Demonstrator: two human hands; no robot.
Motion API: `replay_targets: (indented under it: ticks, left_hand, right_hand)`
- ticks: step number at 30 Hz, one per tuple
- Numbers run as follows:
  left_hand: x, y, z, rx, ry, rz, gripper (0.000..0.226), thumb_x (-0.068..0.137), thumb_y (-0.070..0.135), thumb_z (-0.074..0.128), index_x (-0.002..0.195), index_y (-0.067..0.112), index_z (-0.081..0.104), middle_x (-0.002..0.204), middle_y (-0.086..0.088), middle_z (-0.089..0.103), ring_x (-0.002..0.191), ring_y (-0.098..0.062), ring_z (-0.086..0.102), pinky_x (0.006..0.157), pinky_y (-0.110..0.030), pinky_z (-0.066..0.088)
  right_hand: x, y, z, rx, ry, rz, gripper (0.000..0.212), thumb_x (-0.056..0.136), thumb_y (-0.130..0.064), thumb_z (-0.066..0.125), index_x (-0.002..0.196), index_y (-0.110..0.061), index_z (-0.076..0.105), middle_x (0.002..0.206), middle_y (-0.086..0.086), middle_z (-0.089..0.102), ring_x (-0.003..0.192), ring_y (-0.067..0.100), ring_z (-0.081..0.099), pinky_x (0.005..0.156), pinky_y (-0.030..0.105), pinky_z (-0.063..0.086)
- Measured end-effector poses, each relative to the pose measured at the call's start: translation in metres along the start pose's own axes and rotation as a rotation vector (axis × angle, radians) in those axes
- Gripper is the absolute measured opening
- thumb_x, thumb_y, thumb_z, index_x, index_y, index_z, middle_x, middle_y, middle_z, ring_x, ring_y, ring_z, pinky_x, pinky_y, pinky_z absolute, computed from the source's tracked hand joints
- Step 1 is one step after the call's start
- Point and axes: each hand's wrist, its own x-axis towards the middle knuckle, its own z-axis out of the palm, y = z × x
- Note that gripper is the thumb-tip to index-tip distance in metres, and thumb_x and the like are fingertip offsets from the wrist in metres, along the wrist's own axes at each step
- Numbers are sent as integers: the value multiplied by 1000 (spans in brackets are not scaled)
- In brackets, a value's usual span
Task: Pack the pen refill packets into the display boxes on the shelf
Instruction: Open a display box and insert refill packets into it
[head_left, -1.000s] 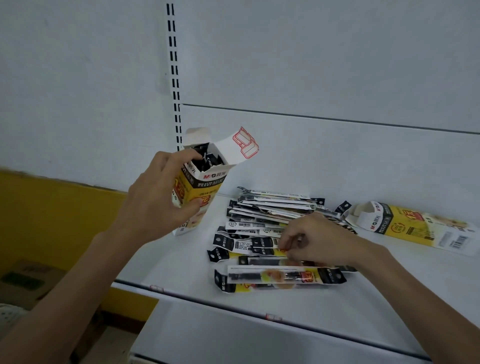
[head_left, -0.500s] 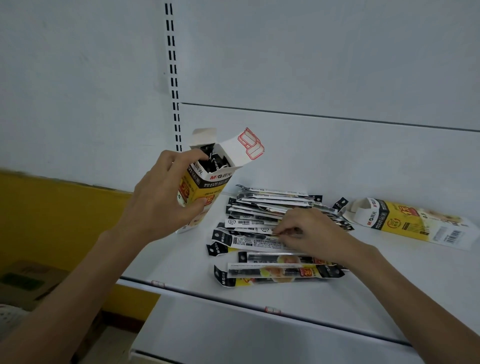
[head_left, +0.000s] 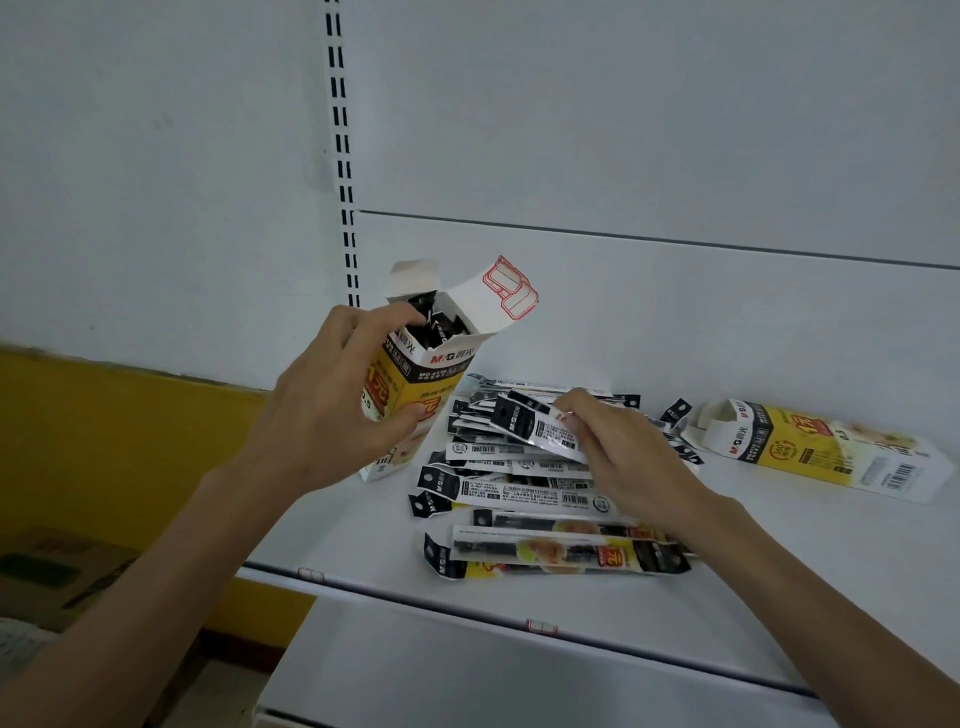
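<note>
White shelf (head_left: 519, 613) against a plain white back panel (head_left: 623, 130), with one of those slotted metal strips (head_left: 340, 130) running up it. Off to the left there's a yellow wall (head_left: 104, 441), and a cardboard carton (head_left: 57, 577) sits on the floor below it.

The left hand (head_left: 332, 410) is wrapped around a yellow and white display box (head_left: 395, 379) that stands on the shelf, leaning a bit. The thumb is on the front and the index finger is hooked at the open top. The top flap (head_left: 498, 301) with red print sticks up and to the right, and you can see black packet ends already inside.

The right hand (head_left: 634, 457) is pinching a single refill packet (head_left: 535, 426) between thumb and fingertips at its white barcode part. It's lifted off the pile and tilted, and its black header end points up toward the box without touching it.

The rest of the refill packets (head_left: 519, 488) lie in a messy pile on the shelf just right of the box, under the right hand. Some are face down showing barcodes, and a couple at the front are face up with yellow print.

A second box (head_left: 815, 447) lies on its side further right, near the back panel, with its open end facing the pile. Can't tell if anything's in it.
</note>
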Motion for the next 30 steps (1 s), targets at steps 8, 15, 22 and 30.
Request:
replay_targets:
  ticks: [8,15,22,30]
  left_hand:
    - [-1,1,-7,13,-28,40,74,67,25,77,121,41,29,111,3,40,94,-12,48,72,-29,53]
    - [-1,5,-15,49,-84,93,73,67,32,77,121,40,29,105,8,35,88,-9,49,66,-19,48]
    - [1,6,-18,57,-122,114,75,67,37,77,122,41,26,105,9,36,90,-9,50,66,-17,50]
    - [0,6,-17,35,-114,95,72,67,37,75,121,42,28,105,10,35,91,-7,50,66,-10,45]
  right_hand:
    - [32,-27,-52,653,192,373,19,91,-26,55,75,-19,62,60,-2,59,48,9,48,53,26,39]
    - [63,-73,-100,1231,484,240,45,98,-29,37,62,-15,59,50,-4,51,38,9,43,37,14,30]
    - [63,-94,-78,1059,476,26,22,92,-17,50,74,-11,59,60,-2,64,54,24,64,41,25,50]
    - [58,-96,-73,905,506,-114,17,90,-11,51,77,-15,60,67,-5,67,55,14,65,42,20,46]
